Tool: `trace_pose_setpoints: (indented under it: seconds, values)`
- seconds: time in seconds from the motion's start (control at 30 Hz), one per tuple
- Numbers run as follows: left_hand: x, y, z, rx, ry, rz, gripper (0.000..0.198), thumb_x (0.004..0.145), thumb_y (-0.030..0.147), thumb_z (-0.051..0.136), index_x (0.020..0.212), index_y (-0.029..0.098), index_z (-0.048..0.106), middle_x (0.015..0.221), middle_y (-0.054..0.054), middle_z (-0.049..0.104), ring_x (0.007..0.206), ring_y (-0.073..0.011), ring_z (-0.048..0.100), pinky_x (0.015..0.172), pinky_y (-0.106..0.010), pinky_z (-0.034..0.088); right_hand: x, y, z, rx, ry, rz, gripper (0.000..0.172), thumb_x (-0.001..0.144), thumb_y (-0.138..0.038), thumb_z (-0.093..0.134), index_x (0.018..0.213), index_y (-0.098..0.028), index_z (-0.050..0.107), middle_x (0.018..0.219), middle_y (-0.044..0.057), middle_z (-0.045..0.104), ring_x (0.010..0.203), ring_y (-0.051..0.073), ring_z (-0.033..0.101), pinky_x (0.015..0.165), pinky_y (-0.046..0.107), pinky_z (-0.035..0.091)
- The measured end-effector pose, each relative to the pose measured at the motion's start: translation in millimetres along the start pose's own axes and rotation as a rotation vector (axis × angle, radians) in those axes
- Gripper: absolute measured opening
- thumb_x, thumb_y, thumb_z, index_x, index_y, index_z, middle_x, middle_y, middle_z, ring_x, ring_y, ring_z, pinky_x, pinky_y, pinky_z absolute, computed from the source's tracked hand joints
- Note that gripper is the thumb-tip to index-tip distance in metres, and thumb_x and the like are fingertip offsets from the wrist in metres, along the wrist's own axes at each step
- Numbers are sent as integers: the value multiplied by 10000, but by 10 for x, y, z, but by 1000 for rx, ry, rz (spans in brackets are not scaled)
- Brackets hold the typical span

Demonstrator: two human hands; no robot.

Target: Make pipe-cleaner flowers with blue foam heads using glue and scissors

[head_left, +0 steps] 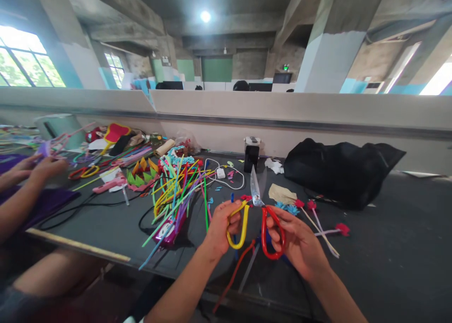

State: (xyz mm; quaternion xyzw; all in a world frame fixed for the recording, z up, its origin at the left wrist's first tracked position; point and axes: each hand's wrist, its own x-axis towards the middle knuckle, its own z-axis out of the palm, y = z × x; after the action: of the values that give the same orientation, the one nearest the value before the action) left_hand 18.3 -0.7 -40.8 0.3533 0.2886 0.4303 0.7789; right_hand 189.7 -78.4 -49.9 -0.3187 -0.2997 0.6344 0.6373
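Note:
A pair of scissors (256, 197) is held up in front of me, blades pointing away and a little apart. My left hand (219, 226) is closed on the yellow handle loop, and my right hand (300, 242) grips the red one. Beneath the handles is something blue, mostly hidden; I cannot tell whether a hand touches it. A red fuzzy stem (235, 275) hangs toward the table's front edge. Right of the scissors lie blue fuzzy flowers (287, 208) and red flowers on pale stems (323, 232). To the left sits a heap of coloured pipe cleaners (176, 186).
A phone (251, 158) stands upright at the back, near crumpled tissue (274, 166) and brown paper (282, 194). A black bag (339, 170) occupies the back right. At left are a pink glue gun (108, 185), a white cable (243, 181) and another person's hands (44, 170). A low partition runs behind.

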Motion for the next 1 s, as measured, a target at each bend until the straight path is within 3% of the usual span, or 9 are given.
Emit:
trace_pose_setpoints:
  seconds: [0.33,0.53,0.8,1.0]
  values:
    - [-1,-33,-60,20,-12,58,265,695,338,745,726,165,547,453,120,262,372,-17,170,363,-154,121,-15,18,-9,-29,-17,-8,335,776,-242,646,1105,-184,666,815,48,636,582,124,524,453,240,423]
    - [-9,-49,-53,40,-9,102,271,679,331,765,786,150,594,466,111,315,386,-12,202,378,-149,149,-4,64,-40,-61,26,-41,312,789,-258,660,1095,-198,651,759,24,610,566,118,520,472,244,410]
    - [-73,-45,59,-11,-174,-120,238,727,333,694,843,147,600,524,53,446,431,-47,331,405,-170,193,55,86,-108,-106,166,-63,193,754,-261,705,920,-174,662,517,-77,397,430,35,244,397,164,173]
    - [-126,-51,127,59,-130,-108,262,726,357,710,809,118,646,512,60,411,430,-38,291,420,-185,181,87,122,-143,-172,200,-121,212,749,-329,729,887,-184,659,511,-96,336,430,32,197,392,157,156]
